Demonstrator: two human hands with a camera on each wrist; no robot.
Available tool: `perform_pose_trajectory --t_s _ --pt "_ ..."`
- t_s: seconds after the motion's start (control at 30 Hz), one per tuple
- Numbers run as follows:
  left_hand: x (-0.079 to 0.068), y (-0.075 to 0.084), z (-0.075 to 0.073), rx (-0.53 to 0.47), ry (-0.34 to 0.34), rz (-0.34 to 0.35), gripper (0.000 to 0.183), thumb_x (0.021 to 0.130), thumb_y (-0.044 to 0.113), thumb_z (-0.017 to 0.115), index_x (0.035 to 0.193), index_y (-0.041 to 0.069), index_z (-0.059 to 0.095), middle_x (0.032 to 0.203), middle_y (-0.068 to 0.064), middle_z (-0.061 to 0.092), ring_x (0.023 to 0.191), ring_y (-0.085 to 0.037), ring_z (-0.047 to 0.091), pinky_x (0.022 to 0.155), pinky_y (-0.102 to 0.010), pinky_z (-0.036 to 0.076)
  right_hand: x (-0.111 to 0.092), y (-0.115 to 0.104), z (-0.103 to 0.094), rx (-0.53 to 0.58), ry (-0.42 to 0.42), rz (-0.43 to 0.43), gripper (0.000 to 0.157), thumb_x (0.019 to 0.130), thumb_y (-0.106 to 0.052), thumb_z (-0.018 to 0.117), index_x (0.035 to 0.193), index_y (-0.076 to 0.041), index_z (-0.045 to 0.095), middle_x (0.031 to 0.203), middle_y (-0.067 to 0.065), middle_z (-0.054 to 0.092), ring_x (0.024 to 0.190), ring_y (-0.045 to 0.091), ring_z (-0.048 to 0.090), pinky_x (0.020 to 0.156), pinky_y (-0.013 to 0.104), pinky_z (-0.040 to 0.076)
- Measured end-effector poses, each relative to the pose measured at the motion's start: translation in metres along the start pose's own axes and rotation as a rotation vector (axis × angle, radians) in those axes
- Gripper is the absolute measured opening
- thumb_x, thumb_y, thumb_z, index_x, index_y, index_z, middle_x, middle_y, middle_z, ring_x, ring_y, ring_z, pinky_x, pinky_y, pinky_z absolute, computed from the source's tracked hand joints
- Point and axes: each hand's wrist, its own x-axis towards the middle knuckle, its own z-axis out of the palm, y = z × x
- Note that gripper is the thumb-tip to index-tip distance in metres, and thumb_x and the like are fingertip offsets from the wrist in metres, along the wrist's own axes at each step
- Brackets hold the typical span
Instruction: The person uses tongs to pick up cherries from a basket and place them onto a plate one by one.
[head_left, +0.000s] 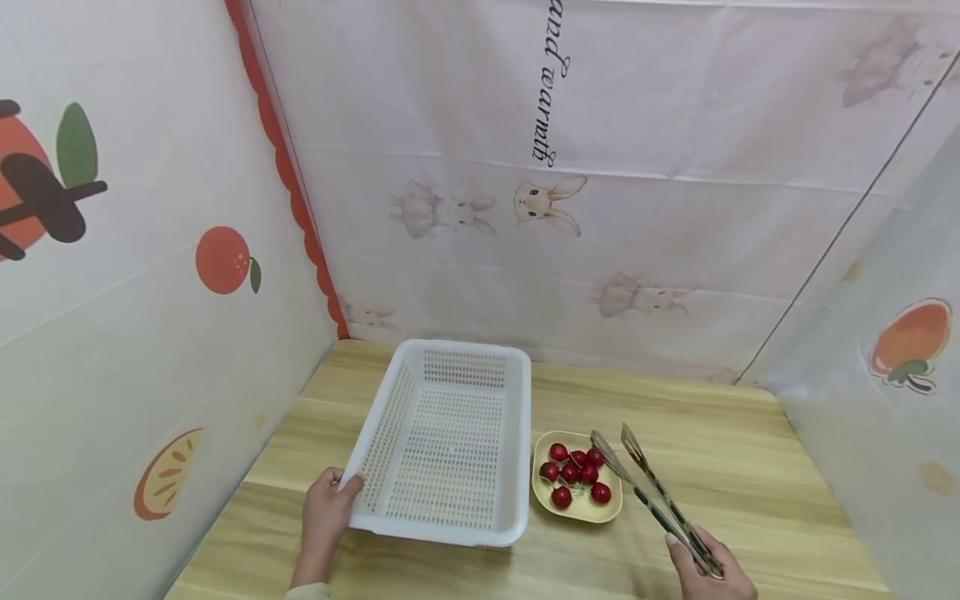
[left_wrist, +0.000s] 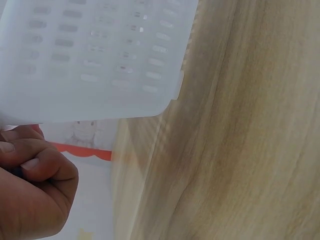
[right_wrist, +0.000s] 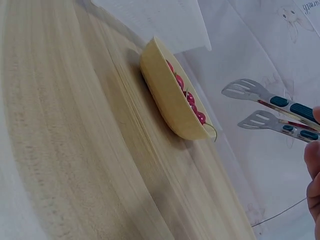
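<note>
At the near left corner of a white plastic basket (head_left: 450, 454), my left hand (head_left: 327, 510) grips the rim, thumb over the edge. The left wrist view shows its fingers (left_wrist: 47, 165) curled beside the basket's slotted wall (left_wrist: 90, 95). My right hand (head_left: 712, 568) holds a pair of metal tongs (head_left: 663, 508) with dark green grips. Their slotted tips (right_wrist: 245, 90) stand apart with nothing between them, above the table. Near the tips sits a small yellow bowl (head_left: 581, 510) holding several red cherries (head_left: 570, 473) with thin stems.
The bowl stands close to the basket's right side on a wood-grain table (head_left: 712, 433). A printed curtain (head_left: 480, 275) hangs behind the table. Fruit-patterned walls (head_left: 255, 358) rise at the left and right.
</note>
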Motion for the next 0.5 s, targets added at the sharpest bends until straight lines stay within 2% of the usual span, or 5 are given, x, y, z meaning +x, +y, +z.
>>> perform_pose_trajectory --t_s 0.13,0.3,0.5 --pt "0.001 -0.001 -0.001 -0.011 -0.003 0.0 0.019 0.085 0.015 0.059 0.089 -0.002 0.052 0.085 -0.021 0.067 0.067 -0.03 0.066 0.048 -0.029 0.049 0.008 0.003 -0.003 -0.013 -0.004 0.076 0.057 0.076 -0.045 0.072 0.113 -0.002 0.063 0.072 0.003 0.068 0.057 0.009 0.059 0.046 0.019 0.042" --pt "0.002 -0.002 -0.002 -0.016 -0.023 0.002 0.02 0.086 0.015 0.059 0.09 -0.003 0.051 0.088 -0.021 0.067 0.07 -0.03 0.066 0.049 -0.029 0.05 0.021 0.005 -0.003 0.023 0.042 0.057 0.052 0.08 -0.04 0.069 0.112 0.0 0.063 0.065 -0.005 0.066 0.053 0.005 0.06 0.045 0.018 0.043" --pt "0.002 -0.003 -0.001 -0.009 -0.046 -0.006 0.02 0.087 0.015 0.058 0.094 -0.003 0.051 0.093 -0.022 0.066 0.074 -0.031 0.066 0.051 -0.028 0.05 0.036 0.013 -0.008 -0.006 0.041 0.071 0.054 0.082 -0.042 0.066 0.114 0.001 0.062 0.069 0.001 0.068 0.054 0.006 0.061 0.046 0.018 0.044"
